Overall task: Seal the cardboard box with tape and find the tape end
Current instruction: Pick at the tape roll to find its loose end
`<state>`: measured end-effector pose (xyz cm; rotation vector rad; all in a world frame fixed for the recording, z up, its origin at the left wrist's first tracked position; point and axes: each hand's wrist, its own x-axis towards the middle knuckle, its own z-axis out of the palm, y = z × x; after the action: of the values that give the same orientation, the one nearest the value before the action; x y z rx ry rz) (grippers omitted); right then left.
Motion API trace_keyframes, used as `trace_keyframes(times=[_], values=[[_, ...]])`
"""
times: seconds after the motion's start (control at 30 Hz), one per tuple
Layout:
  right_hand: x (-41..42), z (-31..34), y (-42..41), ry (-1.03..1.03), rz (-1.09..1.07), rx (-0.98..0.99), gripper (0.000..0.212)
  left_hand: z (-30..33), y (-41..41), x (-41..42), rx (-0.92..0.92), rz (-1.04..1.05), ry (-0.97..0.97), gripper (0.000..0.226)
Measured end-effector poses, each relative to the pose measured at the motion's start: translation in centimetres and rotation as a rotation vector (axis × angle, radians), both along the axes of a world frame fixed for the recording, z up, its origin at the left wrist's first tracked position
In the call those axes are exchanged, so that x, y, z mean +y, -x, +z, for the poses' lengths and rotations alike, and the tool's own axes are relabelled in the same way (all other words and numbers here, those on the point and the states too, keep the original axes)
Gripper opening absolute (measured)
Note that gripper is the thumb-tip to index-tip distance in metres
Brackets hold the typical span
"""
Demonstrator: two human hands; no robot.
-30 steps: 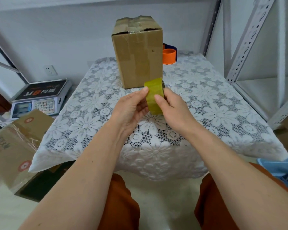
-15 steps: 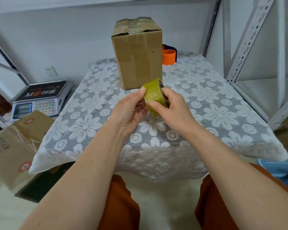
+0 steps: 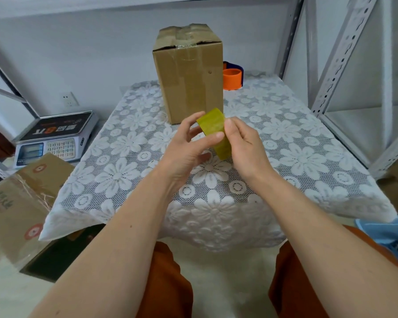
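Apparently, both hands, left hand [image 3: 189,143] and right hand [image 3: 244,148], are gripping the tape roll [image 3: 214,131], probing for its end. At 12 o'clock, the cardboard box [image 3: 189,74] is already wearing tape on top; further sealing is probably waiting.

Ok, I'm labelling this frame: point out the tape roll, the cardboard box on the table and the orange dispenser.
tape roll [image 3: 213,125]: head view, outer yellow-green band.
cardboard box [image 3: 189,81]: head view, front face.
orange dispenser [image 3: 232,79]: head view, orange drum side.

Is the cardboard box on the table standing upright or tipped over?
Upright. The cardboard box stands on its base on the table, its taped flaps on top.
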<state>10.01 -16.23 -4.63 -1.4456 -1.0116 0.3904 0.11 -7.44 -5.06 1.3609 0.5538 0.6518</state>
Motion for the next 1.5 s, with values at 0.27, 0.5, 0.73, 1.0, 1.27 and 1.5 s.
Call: trace_keyframes(times=[0.27,0.5,0.73,1.0,1.27,1.5], values=[[-0.2,0.2,0.0,-0.039,0.028,-0.007,0.035,0.5,0.1,-0.1,-0.051,0.06,0.1,0.037],[-0.2,0.3,-0.1,-0.08,0.055,-0.019,0.037,0.8,0.2,-0.3,-0.08,0.067,0.181,0.032],[-0.2,0.3,-0.1,-0.096,0.036,0.014,0.036,1.0,0.4,-0.7,0.015,-0.06,0.262,0.063],[-0.1,0.1,-0.3,-0.058,-0.014,0.111,0.035,1.0,0.3,-0.5,-0.066,0.011,0.044,0.049],[-0.3,0.5,-0.4,0.022,-0.027,0.198,0.028,0.4,0.1,-0.8,0.026,0.095,-0.348,0.071],[-0.6,0.6,-0.7,0.008,-0.001,0.179,0.026,0.1,0.2,-0.4,0.095,0.08,-0.354,0.087]])
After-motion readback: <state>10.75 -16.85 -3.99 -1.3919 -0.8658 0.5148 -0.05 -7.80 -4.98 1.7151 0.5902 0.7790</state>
